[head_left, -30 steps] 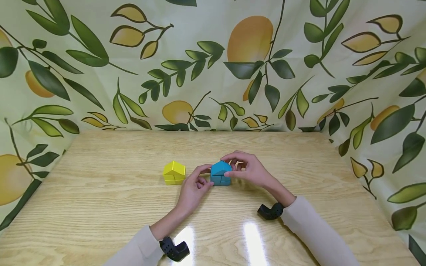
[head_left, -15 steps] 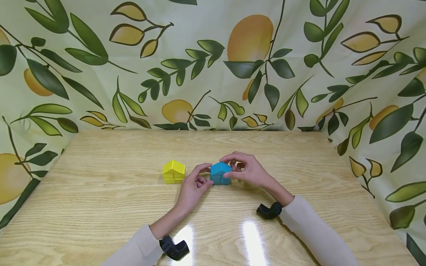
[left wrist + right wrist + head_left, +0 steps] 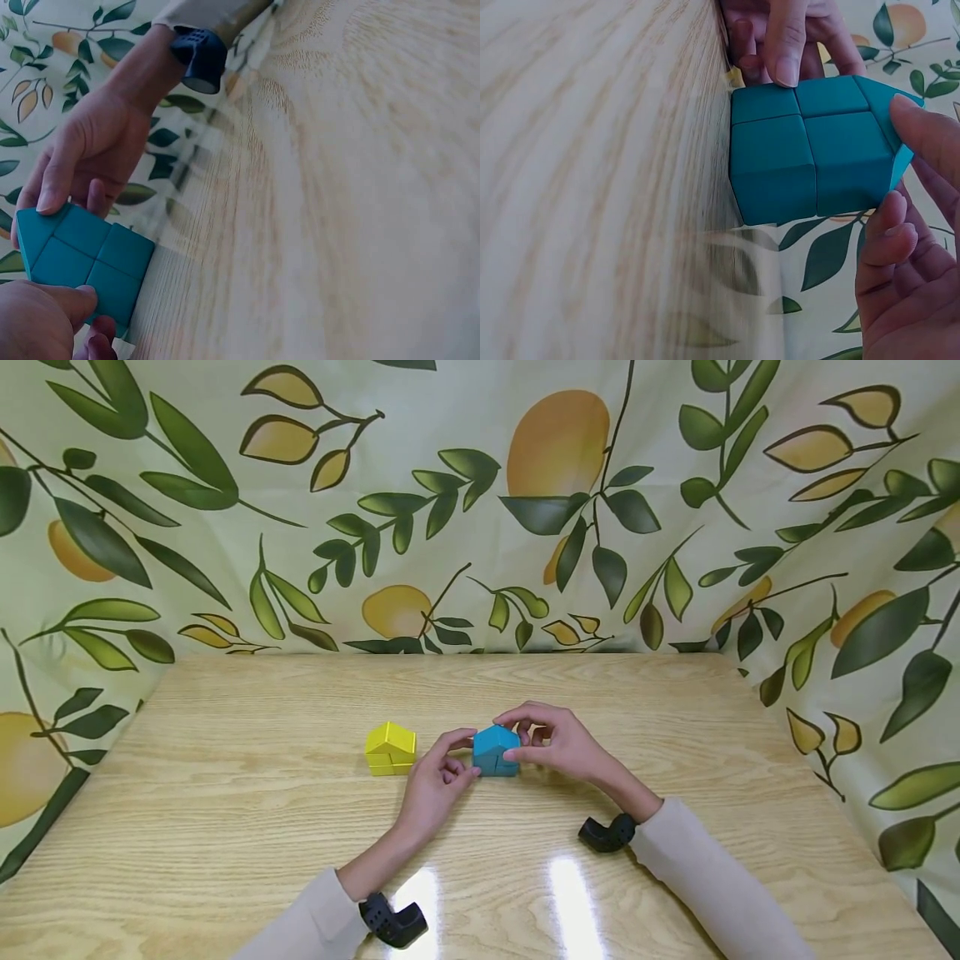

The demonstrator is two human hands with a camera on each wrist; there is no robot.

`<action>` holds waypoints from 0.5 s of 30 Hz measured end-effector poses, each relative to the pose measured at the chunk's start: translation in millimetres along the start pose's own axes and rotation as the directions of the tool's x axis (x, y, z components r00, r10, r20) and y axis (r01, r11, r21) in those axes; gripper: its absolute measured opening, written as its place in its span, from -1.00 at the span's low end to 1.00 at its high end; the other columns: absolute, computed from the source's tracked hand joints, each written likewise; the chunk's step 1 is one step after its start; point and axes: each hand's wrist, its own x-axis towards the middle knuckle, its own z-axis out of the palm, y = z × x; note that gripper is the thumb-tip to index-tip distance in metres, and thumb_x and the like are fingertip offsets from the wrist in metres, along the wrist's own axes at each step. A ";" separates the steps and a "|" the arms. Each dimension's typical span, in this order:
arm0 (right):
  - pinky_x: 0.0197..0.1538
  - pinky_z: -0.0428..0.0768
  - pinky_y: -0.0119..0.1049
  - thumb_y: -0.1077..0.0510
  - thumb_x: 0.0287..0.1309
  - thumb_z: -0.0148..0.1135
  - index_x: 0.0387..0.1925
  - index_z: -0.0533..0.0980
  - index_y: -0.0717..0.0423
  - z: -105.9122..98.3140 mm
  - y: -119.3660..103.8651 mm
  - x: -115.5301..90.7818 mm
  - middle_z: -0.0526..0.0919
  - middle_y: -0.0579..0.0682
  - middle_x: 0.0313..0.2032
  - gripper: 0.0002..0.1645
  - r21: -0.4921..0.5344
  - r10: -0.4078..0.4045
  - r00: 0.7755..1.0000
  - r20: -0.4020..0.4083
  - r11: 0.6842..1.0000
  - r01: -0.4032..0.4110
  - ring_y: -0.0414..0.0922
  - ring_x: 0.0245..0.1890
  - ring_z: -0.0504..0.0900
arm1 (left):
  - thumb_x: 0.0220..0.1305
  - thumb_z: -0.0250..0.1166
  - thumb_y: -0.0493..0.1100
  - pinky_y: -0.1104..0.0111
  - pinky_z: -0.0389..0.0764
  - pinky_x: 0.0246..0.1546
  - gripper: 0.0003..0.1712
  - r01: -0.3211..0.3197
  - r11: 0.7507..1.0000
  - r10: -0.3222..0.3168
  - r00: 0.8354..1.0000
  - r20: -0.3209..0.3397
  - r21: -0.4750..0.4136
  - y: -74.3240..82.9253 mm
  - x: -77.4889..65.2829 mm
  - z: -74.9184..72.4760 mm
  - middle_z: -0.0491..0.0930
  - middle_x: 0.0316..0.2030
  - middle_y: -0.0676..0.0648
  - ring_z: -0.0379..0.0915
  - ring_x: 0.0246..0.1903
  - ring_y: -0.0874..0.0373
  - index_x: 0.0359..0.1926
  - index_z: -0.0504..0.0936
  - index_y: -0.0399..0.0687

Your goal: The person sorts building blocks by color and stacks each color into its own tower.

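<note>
A small blue block house [image 3: 495, 752] stands upright on the table, its pieces fitted closely under a peaked top. My left hand [image 3: 435, 785] holds its lower left side, with the thumb at the bottom front corner and the fingers behind. From the right, my right hand [image 3: 555, 741] pinches the peaked part, thumb on the front and index finger on the back. Seams between the blue blocks [image 3: 772, 142] show in the right wrist view, where the right thumb lies on the sloped top. The left wrist view shows both thumbs against the blue face [image 3: 64, 259].
A yellow block house [image 3: 391, 750] of similar shape stands just left of my left hand on the wooden table [image 3: 247, 827]. Behind the table hangs a leaf-and-fruit patterned cloth [image 3: 442, 543]. Each wrist carries a black camera mount [image 3: 393, 922].
The blue peaked part has settled down, closing the slight offset above the lower blocks. Both hands keep their hold almost in place, and the head view shifts slightly.
</note>
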 end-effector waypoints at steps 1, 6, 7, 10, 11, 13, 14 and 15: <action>-0.45 0.38 -0.36 0.33 0.00 0.42 -0.01 0.57 0.20 -0.1 0.2 0.1 0.58 0.04 -0.27 -0.56 0.000 -0.003 1.000 0.000 1.000 0.003 -0.02 -0.40 0.43 | 0.12 0.38 -0.40 0.46 0.45 -0.53 -0.42 -0.004 1.000 0.004 1.000 0.000 -0.002 -0.1 0.1 0.1 0.60 -0.11 0.03 0.41 -0.53 0.22 0.14 0.51 0.10; -0.45 0.39 -0.35 0.35 0.00 0.41 0.00 0.57 0.23 -0.2 -0.3 -0.1 0.59 0.05 -0.26 -0.55 0.005 -0.022 1.000 0.003 1.000 0.022 -0.02 -0.41 0.44 | 0.11 0.38 -0.41 0.45 0.46 -0.55 -0.41 -0.016 1.000 0.016 1.000 0.000 -0.008 -0.3 0.0 0.2 0.60 -0.10 0.02 0.42 -0.53 0.22 0.15 0.51 0.10; -0.45 0.40 -0.34 0.36 0.00 0.41 0.00 0.57 0.23 -0.3 -0.3 -0.2 0.59 0.05 -0.25 -0.55 0.007 -0.023 1.000 0.004 1.000 0.023 -0.02 -0.40 0.44 | 0.11 0.38 -0.41 0.45 0.46 -0.55 -0.41 -0.016 1.000 0.016 1.000 -0.001 -0.009 -0.1 -0.1 0.1 0.60 -0.10 0.02 0.42 -0.53 0.22 0.15 0.51 0.10; -0.45 0.40 -0.33 0.36 0.01 0.41 0.00 0.57 0.22 -0.5 -0.1 -0.5 0.60 0.03 -0.24 -0.55 0.010 -0.017 1.000 0.006 1.000 0.017 -0.02 -0.39 0.45 | 0.11 0.38 -0.42 0.46 0.45 -0.55 -0.40 -0.014 1.000 0.014 1.000 -0.001 -0.013 0.7 -0.3 -0.1 0.60 -0.10 0.02 0.42 -0.53 0.21 0.15 0.51 0.11; -0.44 0.40 -0.33 0.35 0.01 0.41 0.00 0.57 0.22 -0.6 -0.1 -0.5 0.60 0.02 -0.24 -0.55 0.013 -0.013 1.000 0.006 1.000 0.013 -0.02 -0.39 0.45 | 0.11 0.38 -0.42 0.46 0.45 -0.54 -0.40 -0.012 1.000 0.012 1.000 -0.001 -0.014 1.0 -0.4 -0.2 0.60 -0.10 0.02 0.42 -0.53 0.21 0.14 0.51 0.11; -0.44 0.41 -0.33 0.35 0.01 0.41 0.00 0.57 0.21 -0.7 0.1 -0.6 0.60 0.01 -0.24 -0.55 0.012 -0.007 1.000 0.007 1.000 0.007 -0.02 -0.38 0.45 | 0.11 0.38 -0.42 0.46 0.45 -0.54 -0.40 -0.007 1.000 0.007 1.000 -0.001 -0.019 1.5 -0.7 -0.1 0.60 -0.09 0.02 0.42 -0.53 0.20 0.14 0.51 0.12; -0.44 0.41 -0.33 0.35 0.01 0.41 0.00 0.57 0.20 -0.7 0.3 -0.8 0.60 0.01 -0.24 -0.55 0.012 -0.003 1.000 0.007 1.000 0.003 -0.03 -0.38 0.46 | 0.11 0.37 -0.42 0.47 0.44 -0.54 -0.40 -0.005 1.000 0.005 1.000 0.000 -0.021 1.7 -0.9 -0.1 0.60 -0.09 0.02 0.42 -0.53 0.20 0.15 0.51 0.11; -0.44 0.41 -0.32 0.34 0.01 0.41 0.00 0.57 0.20 -0.7 0.4 -0.9 0.60 0.00 -0.24 -0.55 0.010 -0.002 1.000 0.007 1.000 0.002 -0.03 -0.37 0.46 | 0.11 0.37 -0.42 0.47 0.44 -0.54 -0.40 -0.004 1.000 0.004 1.000 0.001 -0.023 2.0 -1.0 0.0 0.59 -0.09 0.01 0.42 -0.52 0.20 0.15 0.51 0.11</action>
